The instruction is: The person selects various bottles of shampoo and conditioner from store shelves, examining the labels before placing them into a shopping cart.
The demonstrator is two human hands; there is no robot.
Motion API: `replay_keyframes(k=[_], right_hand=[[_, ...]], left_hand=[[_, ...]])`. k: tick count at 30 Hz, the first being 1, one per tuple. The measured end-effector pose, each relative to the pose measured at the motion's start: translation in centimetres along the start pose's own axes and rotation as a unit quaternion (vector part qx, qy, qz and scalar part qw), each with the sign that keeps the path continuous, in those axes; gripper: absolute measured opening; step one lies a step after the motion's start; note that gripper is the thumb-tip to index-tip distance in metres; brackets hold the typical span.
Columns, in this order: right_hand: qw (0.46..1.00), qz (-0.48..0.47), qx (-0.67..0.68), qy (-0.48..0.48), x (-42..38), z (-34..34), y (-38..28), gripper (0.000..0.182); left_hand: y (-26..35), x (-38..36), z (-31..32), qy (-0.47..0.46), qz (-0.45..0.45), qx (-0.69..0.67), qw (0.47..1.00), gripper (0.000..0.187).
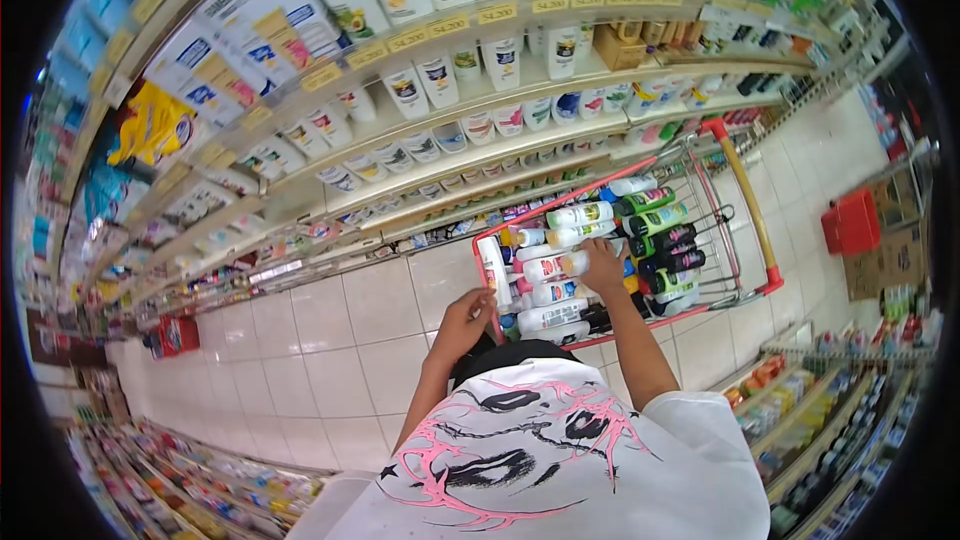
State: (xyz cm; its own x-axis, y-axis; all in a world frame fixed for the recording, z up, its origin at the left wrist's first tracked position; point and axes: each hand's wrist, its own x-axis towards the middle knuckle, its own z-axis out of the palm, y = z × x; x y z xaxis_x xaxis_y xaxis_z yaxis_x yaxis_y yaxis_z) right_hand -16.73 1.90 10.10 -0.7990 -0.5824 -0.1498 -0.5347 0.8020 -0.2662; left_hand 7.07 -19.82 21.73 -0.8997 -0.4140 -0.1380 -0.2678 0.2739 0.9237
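Observation:
A shopping cart (770, 285) with a red rim stands before me, filled with many bottles lying on their sides. My left hand (466, 322) is at the cart's near left corner, beside an upright-looking white bottle (493, 273); its fingers are bent together, and whether they grip anything is too small to tell. Over the bottles in the cart's middle, my right hand (603, 267) has its fingers around the end of a white bottle (548, 269). Green bottles (645, 202) and black-capped bottles (676, 260) lie to the right of it.
Shelves (590, 75) of bottles and tubes run along the far side of the aisle. Behind the cart's yellow handle (750, 200), at the right, are a red basket (852, 223) and cardboard boxes (888, 265). Another red basket (178, 336) stands far left. More shelves flank the near side.

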Motion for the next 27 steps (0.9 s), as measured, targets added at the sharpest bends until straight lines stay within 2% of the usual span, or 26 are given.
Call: replay_keyframes(k=[1, 3, 4, 5, 7, 8, 9, 10, 11, 12, 13, 15, 16, 17, 19, 21, 22, 27], right_hand=[[1.000, -0.012, -0.007, -0.001, -0.5, -0.3, 0.4, 0.060], [0.995, -0.060, 0.068, 0.036, -0.9, -2.0, 0.3, 0.060], [0.989, -0.085, 0.081, 0.087, -1.3, -3.1, 0.1, 0.057], [0.989, -0.093, 0.078, 0.087, -1.1, -3.7, -0.2, 0.057], [0.921, -0.053, 0.331, 0.199, -0.9, -4.5, -0.8, 0.050], [0.882, -0.037, 0.436, 0.177, -1.5, -7.3, -2.6, 0.047], [0.881, -0.037, 0.436, 0.179, -1.8, -8.8, -3.8, 0.047], [0.857, 0.001, 0.490, 0.158, -2.0, -10.0, -4.8, 0.049], [0.829, 0.039, 0.541, 0.137, -2.4, -11.4, -6.0, 0.051], [0.837, 0.029, 0.531, 0.127, -3.3, -13.7, -7.7, 0.053], [0.847, 0.017, 0.519, 0.111, -3.8, -15.8, -9.8, 0.056], [0.850, -0.043, 0.500, 0.164, -4.4, -18.1, -12.2, 0.060], [0.862, -0.026, 0.479, 0.164, -4.1, -18.0, -12.3, 0.063], [0.872, -0.034, 0.455, 0.176, -3.7, -17.5, -12.2, 0.054], [0.773, -0.079, 0.605, 0.175, -3.2, -16.9, -11.8, 0.045], [0.699, 0.039, 0.713, 0.033, -5.1, -20.4, -12.1, 0.048], [0.695, 0.027, 0.719, 0.001, -5.3, -20.1, -11.2, 0.055], [0.673, -0.016, 0.739, -0.006, -6.1, -20.1, -10.5, 0.055]], left_hand=[[-0.3, -1.5, 0.7, -0.020, -0.044, -0.052, 0.997, 0.028], [-0.2, -3.8, 1.0, -0.024, -0.066, -0.061, 0.996, 0.029], [0.1, -4.3, 1.2, -0.041, -0.088, -0.062, 0.993, 0.030], [0.6, -4.6, 1.5, -0.033, -0.087, -0.067, 0.993, 0.030], [1.3, -5.0, 2.1, -0.018, -0.097, -0.086, 0.991, 0.033], [1.4, -4.9, 2.5, -0.017, -0.096, -0.086, 0.991, 0.033], [1.6, -4.2, 3.1, -0.029, -0.066, -0.064, 0.995, 0.039], [2.0, -3.3, 3.8, -0.042, -0.034, -0.040, 0.998, 0.046], [4.5, -2.3, 4.4, -0.024, 0.048, 0.012, 0.998, 0.052], [7.4, -1.2, 5.2, -0.012, 0.136, 0.063, 0.989, 0.059], [8.4, -0.4, 5.8, -0.019, 0.141, 0.062, 0.988, 0.059], [9.9, 0.6, 6.9, -0.112, 0.035, -0.089, 0.989, 0.064], [10.7, 1.1, 7.6, -0.098, 0.023, -0.182, 0.978, 0.057], [10.7, 1.2, 8.0, -0.103, 0.025, -0.181, 0.978, 0.057], [10.2, 1.6, 8.5, -0.064, 0.081, -0.253, 0.962, 0.046], [11.5, 1.4, 7.7, -0.062, -0.003, -0.330, 0.942, 0.033], [11.7, 1.4, 7.3, -0.070, 0.007, -0.337, 0.939, 0.034], [12.0, 1.5, 7.0, -0.088, 0.029, -0.354, 0.931, 0.035]])
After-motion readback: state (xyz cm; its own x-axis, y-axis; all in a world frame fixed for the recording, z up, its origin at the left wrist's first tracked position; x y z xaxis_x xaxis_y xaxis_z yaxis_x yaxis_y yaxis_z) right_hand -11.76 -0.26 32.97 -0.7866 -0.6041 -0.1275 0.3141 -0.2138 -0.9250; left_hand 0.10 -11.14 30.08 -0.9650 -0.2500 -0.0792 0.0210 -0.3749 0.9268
